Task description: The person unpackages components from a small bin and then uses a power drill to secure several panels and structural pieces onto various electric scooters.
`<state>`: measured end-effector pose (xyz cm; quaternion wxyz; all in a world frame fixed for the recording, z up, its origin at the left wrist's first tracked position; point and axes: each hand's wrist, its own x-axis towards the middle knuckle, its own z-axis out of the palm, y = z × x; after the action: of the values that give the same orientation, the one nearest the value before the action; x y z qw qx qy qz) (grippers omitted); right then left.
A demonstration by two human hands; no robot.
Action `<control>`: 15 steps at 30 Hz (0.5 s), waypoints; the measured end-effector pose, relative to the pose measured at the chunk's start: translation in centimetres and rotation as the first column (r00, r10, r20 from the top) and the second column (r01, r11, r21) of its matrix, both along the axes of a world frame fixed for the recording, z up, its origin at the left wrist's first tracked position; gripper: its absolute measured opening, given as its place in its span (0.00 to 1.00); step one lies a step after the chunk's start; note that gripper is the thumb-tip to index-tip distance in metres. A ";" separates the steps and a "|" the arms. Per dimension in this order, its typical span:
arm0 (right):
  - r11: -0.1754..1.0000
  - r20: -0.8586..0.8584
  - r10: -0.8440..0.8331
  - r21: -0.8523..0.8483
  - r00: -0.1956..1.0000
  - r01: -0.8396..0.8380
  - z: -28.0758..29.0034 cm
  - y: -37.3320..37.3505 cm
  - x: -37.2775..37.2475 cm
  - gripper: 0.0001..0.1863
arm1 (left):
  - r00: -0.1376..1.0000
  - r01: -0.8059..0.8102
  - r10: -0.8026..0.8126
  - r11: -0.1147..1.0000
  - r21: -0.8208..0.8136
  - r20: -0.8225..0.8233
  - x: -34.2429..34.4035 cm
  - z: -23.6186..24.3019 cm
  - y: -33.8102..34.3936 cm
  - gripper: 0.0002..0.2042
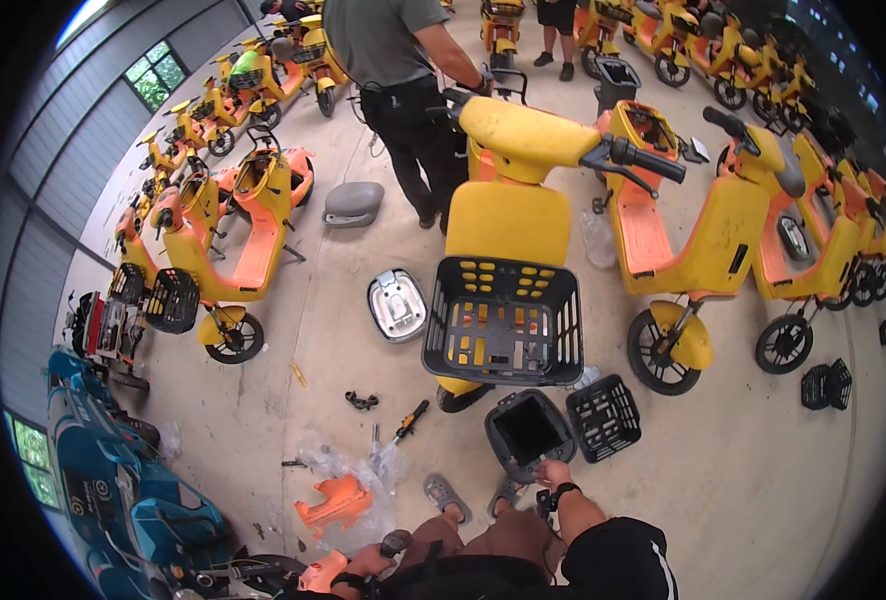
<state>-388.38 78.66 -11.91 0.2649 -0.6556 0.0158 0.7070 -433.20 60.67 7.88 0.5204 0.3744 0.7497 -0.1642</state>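
At the lower middle my right hand [551, 471], with a black band on its wrist, is closed on the near rim of a dark grey plastic bin [499, 424] with a black inside. The bin is beside my foot. My left hand [371, 558] is low in the picture, next to a small dark rounded piece [395, 543]. Its fingers are partly hidden, so its grip is unclear. An orange plastic part [321, 574] shows beside that wrist. A black slotted basket [604, 418] lies to the right of the bin.
Ahead stands a yellow scooter [508, 215] with a black front basket [503, 330]. A person [393, 90] stands behind it. On the floor lie an orange cover [335, 502], clear plastic wrap, a yellow-and-black tool [412, 423] and a grey-white scooter seat [399, 306]. Teal scooters [113, 470] crowd the left.
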 end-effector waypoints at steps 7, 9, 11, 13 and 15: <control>0.714 0.614 0.435 0.210 0.659 -0.668 6.4 1.4 2.6 0.14 | 0.989 0.121 -0.117 0.991 0.050 -0.088 -3.0 -1.7 3.5 0.19; 0.878 0.408 0.323 0.208 0.854 -0.432 8.0 1.0 2.4 0.16 | 0.994 0.105 -0.103 0.993 0.062 -0.023 -4.7 -2.7 4.0 0.19; 0.890 0.417 0.305 0.194 0.856 -0.412 9.6 0.5 2.0 0.17 | 0.998 0.060 -0.058 0.995 0.085 -0.030 -6.5 -4.3 4.3 0.19; 0.856 0.465 0.370 0.166 0.804 -0.490 10.8 -0.1 1.0 0.17 | 0.994 0.033 -0.029 0.999 0.039 -0.102 -8.4 -6.1 4.3 0.18; 0.871 0.521 0.364 0.104 0.772 -0.481 11.7 -0.8 -0.2 0.17 | 0.997 -0.066 0.068 0.997 0.045 -0.034 -10.0 -7.9 3.9 0.17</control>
<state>-388.62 77.84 -0.16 0.1679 -0.7624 -0.2822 0.5576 -443.17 64.57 0.02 0.5041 0.3573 0.7743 -0.1369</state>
